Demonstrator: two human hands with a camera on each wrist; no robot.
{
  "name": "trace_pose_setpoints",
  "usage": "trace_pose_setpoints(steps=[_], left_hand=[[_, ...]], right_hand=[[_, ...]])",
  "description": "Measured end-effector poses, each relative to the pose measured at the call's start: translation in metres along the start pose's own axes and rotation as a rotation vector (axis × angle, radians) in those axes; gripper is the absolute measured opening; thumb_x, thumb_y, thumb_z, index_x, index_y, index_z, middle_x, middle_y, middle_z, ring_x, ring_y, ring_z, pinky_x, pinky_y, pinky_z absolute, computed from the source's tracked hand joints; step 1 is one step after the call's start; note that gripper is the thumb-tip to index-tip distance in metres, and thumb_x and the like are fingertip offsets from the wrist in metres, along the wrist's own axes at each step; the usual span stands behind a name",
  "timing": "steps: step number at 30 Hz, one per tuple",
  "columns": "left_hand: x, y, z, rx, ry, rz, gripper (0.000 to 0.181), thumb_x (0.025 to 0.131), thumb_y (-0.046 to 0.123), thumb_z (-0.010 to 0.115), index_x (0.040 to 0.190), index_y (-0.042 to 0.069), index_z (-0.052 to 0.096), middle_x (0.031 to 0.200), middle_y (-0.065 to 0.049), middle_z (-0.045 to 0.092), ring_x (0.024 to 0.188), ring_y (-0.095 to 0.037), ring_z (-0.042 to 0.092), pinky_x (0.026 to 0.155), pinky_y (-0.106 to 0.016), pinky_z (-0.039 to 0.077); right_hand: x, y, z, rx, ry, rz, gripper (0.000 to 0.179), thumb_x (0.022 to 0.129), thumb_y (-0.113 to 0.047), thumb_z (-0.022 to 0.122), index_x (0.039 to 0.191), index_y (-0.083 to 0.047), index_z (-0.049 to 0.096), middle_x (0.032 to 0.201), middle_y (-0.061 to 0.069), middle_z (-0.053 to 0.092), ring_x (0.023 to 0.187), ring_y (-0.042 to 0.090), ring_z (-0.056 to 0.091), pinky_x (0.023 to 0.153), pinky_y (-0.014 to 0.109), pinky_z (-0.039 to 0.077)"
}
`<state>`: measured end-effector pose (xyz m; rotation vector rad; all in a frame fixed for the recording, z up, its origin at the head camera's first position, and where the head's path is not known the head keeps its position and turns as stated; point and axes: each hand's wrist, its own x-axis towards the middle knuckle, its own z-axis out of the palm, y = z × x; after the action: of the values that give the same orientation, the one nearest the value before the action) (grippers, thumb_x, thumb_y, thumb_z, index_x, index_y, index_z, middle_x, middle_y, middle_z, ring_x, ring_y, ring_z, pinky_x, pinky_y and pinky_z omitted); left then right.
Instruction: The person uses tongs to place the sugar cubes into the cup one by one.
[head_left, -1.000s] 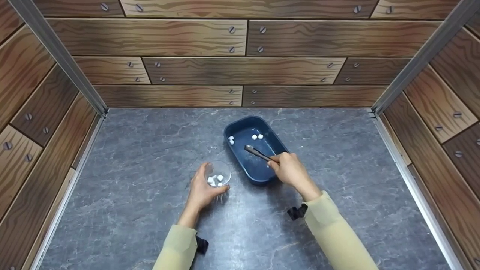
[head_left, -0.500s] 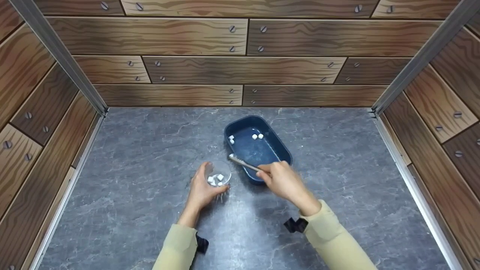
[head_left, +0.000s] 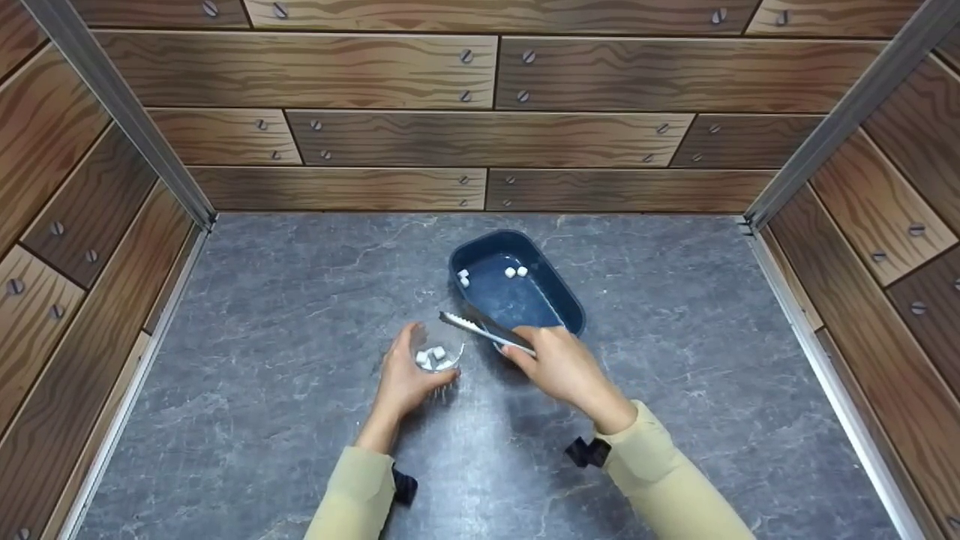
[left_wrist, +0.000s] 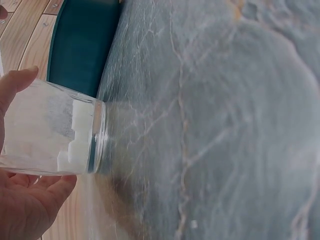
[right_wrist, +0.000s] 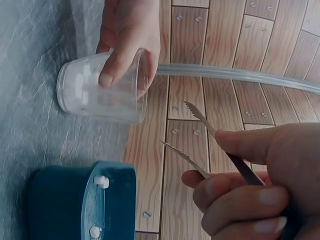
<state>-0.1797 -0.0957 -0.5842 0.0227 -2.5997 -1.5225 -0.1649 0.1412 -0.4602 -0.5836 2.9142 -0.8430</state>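
- Left hand (head_left: pixel 403 382): thumb and fingers curled round a clear, tapered plastic-looking cup (head_left: pixel 447 341), mouth up, base down at the worktop, just left of the bin's near part.
- Contents of cup: several small white cubes (head_left: pixel 439 352), gathered at the base; they overlap and blur through the clear wall, so an exact count cannot fairly be given.
- Right hand (head_left: pixel 566 367): clamped on a pair of slim metal tongs (head_left: pixel 480 330) with serrated tips; the two tips stand apart, raised near the cup's mouth.
- Dark blue rectangular bin with rounded corners (head_left: pixel 519 304): set on the worktop, slightly askew, partly behind the right hand and tongs.
- Contents of bin: small white blocks (head_left: pixel 510 272), four in sight; one pair side by side towards the far end, the other pair against the left wall.
- Grey marbled worktop (head_left: pixel 300 315): beneath cup and bin.
- Pale yellow sleeves (head_left: pixel 660 465), two, each with a black wrist-worn unit (head_left: pixel 587 452) showing beside the cuff.
- Wood-plank-patterned walls (head_left: pixel 375 71) printed with screw heads, on three sides; grey metal strips (head_left: pixel 847 127) at the corners.
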Motion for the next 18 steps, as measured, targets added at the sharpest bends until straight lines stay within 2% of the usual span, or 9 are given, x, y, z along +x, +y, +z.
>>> trace_pose_setpoints(steps=[3, 6, 9, 13, 18], left_hand=[[-0.001, -0.001, 0.0, 0.01, 0.0, -0.004, 0.098, 0.057, 0.027, 0.094, 0.138, 0.001, 0.046, 0.131, -0.017, 0.059, 0.118, -0.034, 0.055, 0.103, -0.044, 0.041], [-0.001, 0.0, 0.0, 0.002, -0.004, -0.006, 0.099, 0.057, 0.026, 0.094, 0.139, 0.0, 0.045, 0.132, -0.017, 0.058, 0.119, -0.034, 0.054, 0.104, -0.044, 0.04], [-0.001, 0.0, 0.0, -0.01, -0.007, -0.007, 0.099, 0.058, 0.026, 0.094, 0.139, 0.0, 0.045, 0.132, -0.017, 0.058, 0.12, -0.034, 0.054, 0.105, -0.044, 0.04], [0.0, -0.001, 0.0, -0.016, -0.01, -0.006, 0.098, 0.058, 0.026, 0.094, 0.139, 0.001, 0.045, 0.132, -0.016, 0.058, 0.119, -0.033, 0.055, 0.104, -0.043, 0.041], [0.0, -0.001, 0.0, -0.007, -0.008, -0.006, 0.099, 0.057, 0.028, 0.094, 0.139, 0.002, 0.045, 0.132, -0.016, 0.058, 0.119, -0.033, 0.054, 0.104, -0.044, 0.041]], right_hand=[[0.002, 0.005, -0.001, 0.006, 0.004, 0.032, 0.015, 0.096, -0.028, 0.064, 0.089, -0.015, 0.066, 0.059, -0.004, 0.051, 0.046, 0.009, 0.042, 0.044, 0.028, 0.038], [0.005, 0.01, -0.002, 0.002, 0.0, 0.07, 0.023, 0.097, -0.029, 0.064, 0.105, -0.008, 0.07, 0.065, 0.0, 0.057, 0.046, 0.011, 0.045, 0.047, 0.029, 0.041], [0.008, 0.016, -0.003, -0.02, 0.007, 0.105, 0.036, 0.096, -0.03, 0.064, 0.12, -0.003, 0.067, 0.074, 0.004, 0.063, 0.049, 0.012, 0.049, 0.051, 0.031, 0.043], [0.015, 0.025, -0.005, -0.053, 0.023, 0.138, 0.035, 0.096, -0.031, 0.064, 0.118, -0.003, 0.069, 0.074, 0.003, 0.062, 0.053, 0.015, 0.049, 0.052, 0.032, 0.042], [0.024, 0.035, -0.003, -0.067, 0.0, 0.196, 0.031, 0.097, -0.03, 0.062, 0.113, -0.004, 0.07, 0.07, 0.003, 0.059, 0.052, 0.016, 0.05, 0.048, 0.032, 0.041]])
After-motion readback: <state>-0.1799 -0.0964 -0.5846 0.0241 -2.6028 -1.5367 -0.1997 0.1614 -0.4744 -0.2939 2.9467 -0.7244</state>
